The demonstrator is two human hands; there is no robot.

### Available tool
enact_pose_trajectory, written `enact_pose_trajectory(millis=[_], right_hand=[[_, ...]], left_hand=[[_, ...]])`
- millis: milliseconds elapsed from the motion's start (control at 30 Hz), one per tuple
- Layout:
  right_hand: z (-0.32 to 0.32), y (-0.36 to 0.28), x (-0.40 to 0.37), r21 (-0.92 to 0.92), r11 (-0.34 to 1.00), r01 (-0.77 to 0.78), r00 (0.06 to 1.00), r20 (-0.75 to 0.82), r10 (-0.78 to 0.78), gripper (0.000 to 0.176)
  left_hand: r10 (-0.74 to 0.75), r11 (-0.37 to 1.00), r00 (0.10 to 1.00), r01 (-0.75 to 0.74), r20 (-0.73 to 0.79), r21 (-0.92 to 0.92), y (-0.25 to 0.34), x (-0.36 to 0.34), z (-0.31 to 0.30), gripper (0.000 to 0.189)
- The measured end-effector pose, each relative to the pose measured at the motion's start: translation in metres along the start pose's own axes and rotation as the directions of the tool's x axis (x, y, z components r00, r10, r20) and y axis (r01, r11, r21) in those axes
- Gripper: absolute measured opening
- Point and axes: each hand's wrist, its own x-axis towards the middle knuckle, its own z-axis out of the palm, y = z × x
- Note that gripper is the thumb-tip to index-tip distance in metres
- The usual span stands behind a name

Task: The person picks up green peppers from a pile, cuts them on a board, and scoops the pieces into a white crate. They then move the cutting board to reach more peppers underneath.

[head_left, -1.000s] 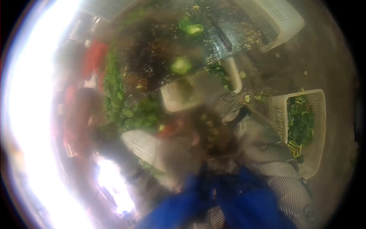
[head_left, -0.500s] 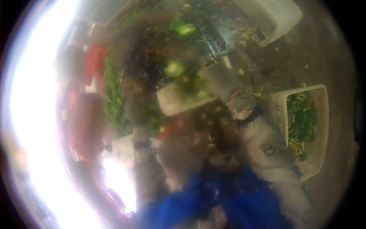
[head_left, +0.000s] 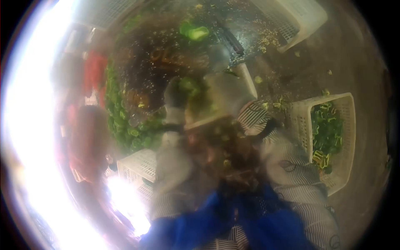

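Observation:
Both my hands are in grey gloves and blurred. My left hand [head_left: 176, 96] lies at the left side of a pale tray [head_left: 209, 120], overlapping its edge. My right hand [head_left: 228, 93] reaches over the tray's right side, below a striped sleeve with a dark band. Between the hands are blurred green pieces [head_left: 191, 86]. I cannot tell how the fingers of either hand are bent. Beyond them a cut green pepper [head_left: 196, 32] lies on the wet dark surface. A long pale strip [head_left: 248, 80] shows just right of my right hand.
A white basket [head_left: 353, 125] at the right holds cut green pieces [head_left: 327, 129]. Another white basket [head_left: 310, 21] stands at the far right, near scattered seeds [head_left: 268, 39]. Green peppers [head_left: 118, 112] are heaped at the left, above a white crate [head_left: 137, 162]. A person in red [head_left: 96, 75] is farther left.
My left hand has moved forward and right to the tray's left side. My right hand has shifted slightly left. The blurred green pieces between the hands now lie farther left in the tray.

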Motion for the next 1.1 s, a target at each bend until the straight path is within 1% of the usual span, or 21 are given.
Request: enact_pose_trajectory(millis=[67, 133, 167, 233, 267, 333, 367, 433, 467, 500, 533, 567, 600, 633, 767, 833, 867, 900, 933, 1067, 1100], right_hand=[[0.010, 0.000, 0.001, 0.043, 0.999, 0.010, 0.998, -0.057, -0.008, 0.020], [0.016, 0.000, 0.008, 0.279, 0.950, 0.143, 0.990, -0.048, -0.135, 0.026], [0.016, -0.003, 0.008, 0.278, 0.949, 0.149, 0.989, -0.052, -0.140, 0.026], [0.013, -0.007, 0.011, 0.679, 0.691, 0.247, 0.966, -0.113, -0.234, 0.033], [0.010, -0.011, 0.011, 0.673, 0.694, 0.254, 0.964, -0.115, -0.241, 0.033], [0.005, -0.021, 0.009, 0.711, 0.650, 0.268, 0.959, -0.135, -0.248, 0.041], [0.008, -0.024, 0.009, 0.706, 0.654, 0.271, 0.958, -0.135, -0.252, 0.041], [0.018, -0.030, 0.009, 0.534, 0.767, 0.354, 0.931, -0.278, -0.236, 0.043], [0.020, -0.032, 0.010, 0.530, 0.769, 0.356, 0.930, -0.278, -0.239, 0.043], [0.022, -0.035, 0.010, 0.532, 0.767, 0.358, 0.927, -0.304, -0.221, 0.046], [0.024, -0.038, 0.010, 0.536, 0.764, 0.358, 0.923, -0.329, -0.201, 0.049], [0.026, -0.042, 0.009, 0.536, 0.765, 0.357, 0.923, -0.329, -0.201, 0.049], [0.029, -0.046, 0.009, 0.463, 0.788, 0.407, 0.889, -0.398, -0.225, 0.052], [0.031, -0.049, 0.009, 0.385, 0.805, 0.450, 0.850, -0.461, -0.255, 0.055], [0.038, -0.059, 0.011, 0.332, 0.836, 0.438, 0.848, -0.460, -0.262, 0.055], [0.050, -0.059, 0.012, 0.489, 0.816, 0.309, 0.936, -0.311, -0.167, 0.053], [0.048, -0.060, 0.010, 0.489, 0.816, 0.309, 0.936, -0.308, -0.169, 0.053], [0.042, -0.060, 0.009, 0.485, 0.808, 0.335, 0.929, -0.313, -0.198, 0.052], [0.039, -0.059, 0.008, 0.481, 0.799, 0.362, 0.921, -0.319, -0.225, 0.051], [0.041, -0.053, 0.008, 0.477, 0.763, 0.437, 0.890, -0.349, -0.292, 0.052], [0.038, -0.052, 0.007, 0.518, 0.744, 0.423, 0.904, -0.299, -0.306, 0.052]], left_hand=[[-0.012, 0.997, 0.999, 0.008, -0.052, -0.071, 0.023, -0.016, -0.014, 0.036], [0.066, 0.990, 0.994, -0.076, -0.082, -0.120, 0.050, -0.030, -0.040, 0.030], [0.068, 0.990, 0.994, -0.078, -0.087, -0.120, 0.064, -0.039, -0.049, 0.030], [0.089, 0.977, 0.907, -0.159, -0.412, -0.139, 0.085, -0.056, -0.060, 0.020], [0.088, 0.976, 0.903, -0.162, -0.421, -0.143, 0.081, -0.059, -0.062, 0.020], [-0.190, 0.880, 0.882, -0.041, -0.430, -0.473, 0.073, -0.062, -0.063, 0.015], [-0.192, 0.877, 0.881, -0.044, -0.433, -0.478, 0.081, -0.066, -0.067, 0.015], [-0.107, 0.906, 0.903, -0.084, -0.416, -0.416, 0.096, -0.074, -0.069, 0.012], [-0.109, 0.904, 0.902, -0.085, -0.417, -0.419, 0.094, -0.076, -0.067, 0.012], [-0.179, 0.670, 0.934, -0.113, -0.307, -0.733, 0.090, -0.077, -0.064, 0.013], [-0.201, 0.337, 0.964, -0.101, -0.176, -0.936, 0.084, -0.077, -0.062, 0.015], [-0.201, 0.337, 0.964, -0.101, -0.176, -0.936, 0.076, -0.076, -0.061, 0.015], [0.081, 0.759, 0.905, -0.328, -0.418, -0.563, 0.067, -0.074, -0.062, 0.017], [0.432, 0.879, 0.781, -0.477, -0.450, 0.015, 0.058, -0.074, -0.063, 0.019], [0.397, 0.886, 0.763, -0.463, -0.509, -0.003, 0.059, -0.079, -0.067, 0.023], [0.497, 0.858, 0.809, -0.512, -0.314, 0.038, 0.053, -0.074, -0.084, 0.030], [0.493, 0.860, 0.811, -0.509, -0.314, 0.037, 0.055, -0.076, -0.086, 0.030], [0.113, 0.728, 0.974, -0.214, -0.194, -0.651, 0.060, -0.077, -0.086, 0.035], [-0.117, 0.165, 0.979, 0.187, 0.169, -0.968, 0.063, -0.078, -0.088, 0.039], [-0.089, 0.191, 0.957, 0.287, 0.275, -0.939, 0.070, -0.078, -0.099, 0.044], [-0.049, 0.183, 0.951, 0.309, 0.305, -0.933, 0.070, -0.078, -0.099, 0.042]])
